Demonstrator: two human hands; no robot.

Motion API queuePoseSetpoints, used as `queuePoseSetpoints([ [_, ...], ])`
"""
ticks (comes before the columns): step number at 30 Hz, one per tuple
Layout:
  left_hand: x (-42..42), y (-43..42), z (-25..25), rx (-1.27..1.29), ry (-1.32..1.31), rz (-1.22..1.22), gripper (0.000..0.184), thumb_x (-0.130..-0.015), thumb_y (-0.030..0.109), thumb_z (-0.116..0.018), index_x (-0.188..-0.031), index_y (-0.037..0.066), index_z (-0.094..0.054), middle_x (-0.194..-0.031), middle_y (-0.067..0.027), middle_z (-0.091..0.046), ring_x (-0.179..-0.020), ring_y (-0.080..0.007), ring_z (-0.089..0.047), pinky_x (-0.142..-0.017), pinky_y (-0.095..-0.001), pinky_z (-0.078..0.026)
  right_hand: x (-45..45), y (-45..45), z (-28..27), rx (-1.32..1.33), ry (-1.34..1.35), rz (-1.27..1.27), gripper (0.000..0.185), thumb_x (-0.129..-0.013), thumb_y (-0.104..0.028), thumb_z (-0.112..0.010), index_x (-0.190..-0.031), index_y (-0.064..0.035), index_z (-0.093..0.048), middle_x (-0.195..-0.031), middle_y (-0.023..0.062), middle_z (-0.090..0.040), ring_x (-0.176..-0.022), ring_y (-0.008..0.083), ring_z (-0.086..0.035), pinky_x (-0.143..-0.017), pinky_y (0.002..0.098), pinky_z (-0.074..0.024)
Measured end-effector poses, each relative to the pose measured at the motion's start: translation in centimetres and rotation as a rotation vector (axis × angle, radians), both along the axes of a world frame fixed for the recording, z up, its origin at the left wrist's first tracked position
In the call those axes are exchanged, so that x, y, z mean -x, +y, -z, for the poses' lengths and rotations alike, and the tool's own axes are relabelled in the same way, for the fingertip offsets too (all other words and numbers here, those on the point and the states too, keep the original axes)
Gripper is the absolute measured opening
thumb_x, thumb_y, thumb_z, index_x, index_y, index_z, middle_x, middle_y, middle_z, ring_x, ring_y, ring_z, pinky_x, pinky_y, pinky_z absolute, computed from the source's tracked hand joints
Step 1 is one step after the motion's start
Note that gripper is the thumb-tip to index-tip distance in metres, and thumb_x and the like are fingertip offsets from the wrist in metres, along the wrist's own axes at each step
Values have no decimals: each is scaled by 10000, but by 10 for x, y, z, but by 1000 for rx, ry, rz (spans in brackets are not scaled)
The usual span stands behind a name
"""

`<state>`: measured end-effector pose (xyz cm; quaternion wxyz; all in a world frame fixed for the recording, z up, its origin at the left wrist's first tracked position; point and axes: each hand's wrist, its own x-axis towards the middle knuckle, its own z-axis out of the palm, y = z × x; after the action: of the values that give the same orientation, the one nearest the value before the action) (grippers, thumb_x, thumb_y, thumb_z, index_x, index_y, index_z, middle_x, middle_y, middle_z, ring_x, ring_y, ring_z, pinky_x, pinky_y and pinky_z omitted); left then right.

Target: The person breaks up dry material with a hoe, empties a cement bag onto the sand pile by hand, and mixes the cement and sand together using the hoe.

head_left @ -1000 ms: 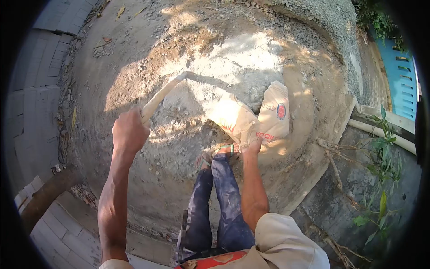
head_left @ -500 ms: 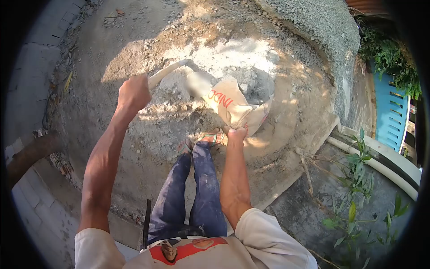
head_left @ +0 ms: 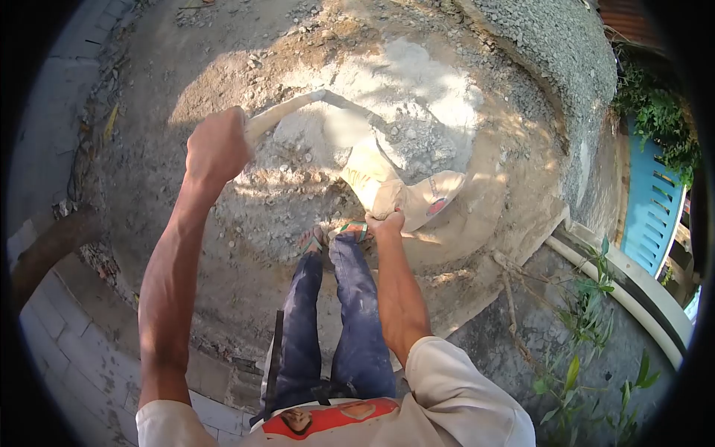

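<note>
A pale wooden handle point(head_left: 279, 115) is gripped in my left hand point(head_left: 216, 145), which is closed around its near end. The handle slants away to the right and narrows to a greyish tip; I cannot make out a tool head. My right hand point(head_left: 386, 222) is closed on the bunched end of a tan paper sack point(head_left: 439, 195) with red lettering. The sack is creased and lies tilted, its far side against grey powder and lumps point(head_left: 417, 138) on the ground. Part of the sack area is blurred.
Pale powder point(head_left: 402, 67) spreads over the dirt ground point(head_left: 491, 223) ahead. A gravel heap point(head_left: 551, 59) rises at the upper right. Along the right are a pale pipe point(head_left: 618, 294), leafy branches point(head_left: 588, 320) and a blue slatted panel point(head_left: 652, 201). My sandaled feet point(head_left: 350, 229) stand close to the sack.
My right hand has turned the sack over a little, so its right part now flares out to the right and the red lettering shows less. My left hand has risen slightly with the handle.
</note>
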<state>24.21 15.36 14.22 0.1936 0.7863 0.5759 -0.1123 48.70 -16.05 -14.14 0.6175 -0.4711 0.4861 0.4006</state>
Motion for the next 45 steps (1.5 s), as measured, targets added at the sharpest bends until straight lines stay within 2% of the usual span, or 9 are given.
queuePoseSetpoints([
  [2, 5, 4, 2, -24, -9, 17, 173, -794, 83, -674, -949, 6, -680, -873, -246, -707, -845, -448, -704, -752, -544, -550, 3, 4, -8, 114, 62, 6, 456, -1020, -419, -433, -1404, -204, -553, -1455, 34, -556, -1248, 262, -572, -917, 483, -466],
  [7, 0, 13, -5, -52, 5, 76, 216, -802, 135, -736, -945, -19, -688, -860, -239, -710, -850, -440, -707, -753, -528, -556, 1, -8, -16, 162, 245, -97, 426, -983, -552, -517, -1024, -135, -596, -822, 16, -487, -720, 196, -422, -679, 391, -371],
  [14, -6, -20, -18, -214, -154, -11, 411, -890, 272, -775, -1176, -5, -672, -1071, -177, -718, -966, -367, -699, -824, -473, -533, -6, -27, -51, 192, 213, -240, 330, -953, -533, -588, -799, -244, -546, -656, -17, -352, -585, 162, -334, -573, 342, -340],
  [19, -35, -90, -32, -922, -351, 53, 438, -940, 217, -740, -1325, 60, -601, -1290, -115, -635, -1184, -284, -600, -1033, -437, -441, -9, -37, -58, -71, 312, -218, 456, -1014, -690, -389, -917, -302, -608, -697, -7, -371, -597, 160, -349, -597, 326, -376],
  [24, -85, -209, 123, 373, -723, -744, 708, -981, 520, -632, -1417, -23, -504, -1410, -199, -545, -1337, -338, -497, -1069, -507, -466, 0, -38, -36, -421, 354, -132, 788, -921, -850, -348, -1035, -104, -574, -697, -11, -380, -586, 153, -380, -515, 288, -340],
  [28, -139, -234, 267, 1036, -715, -1438, 864, -980, 705, -466, -1446, -22, -488, -1486, -229, -501, -1354, -405, -498, -1060, -569, -476, 3, -47, -15, -528, 247, -66, 654, -960, -751, -453, -1089, -128, -603, -686, -15, -422, -491, 110, -353, -447, 244, -310],
  [30, -164, -231, 290, 1349, -1053, -1390, 876, -983, 739, -397, -1442, 1, -501, -1440, -220, -551, -1292, -397, -562, -1006, -603, -508, -7, -51, -28, -393, 182, -185, 525, -982, -650, -547, -1047, -131, -587, -665, -22, -423, -453, 102, -355, -424, 247, -308],
  [38, -164, -266, 409, 1172, -1061, -1026, 662, -1042, 615, -415, -1405, 80, -562, -1252, -136, -681, -1062, -322, -684, -911, -512, -573, -59, -120, -27, -491, 303, -183, 436, -980, -518, -660, -1142, -126, -558, -710, -1, -484, -418, 78, -335, -393, 240, -334],
  [45, -319, -328, 281, 725, -1140, -1036, 458, -1073, 371, -504, -1360, 27, -596, -1202, -85, -692, -1015, -194, -693, -845, -354, -586, -164, -177, -66, -652, 338, -117, 342, -992, -460, -652, -1102, -151, -553, -822, -30, -542, -462, 58, -353, -399, 218, -294],
])
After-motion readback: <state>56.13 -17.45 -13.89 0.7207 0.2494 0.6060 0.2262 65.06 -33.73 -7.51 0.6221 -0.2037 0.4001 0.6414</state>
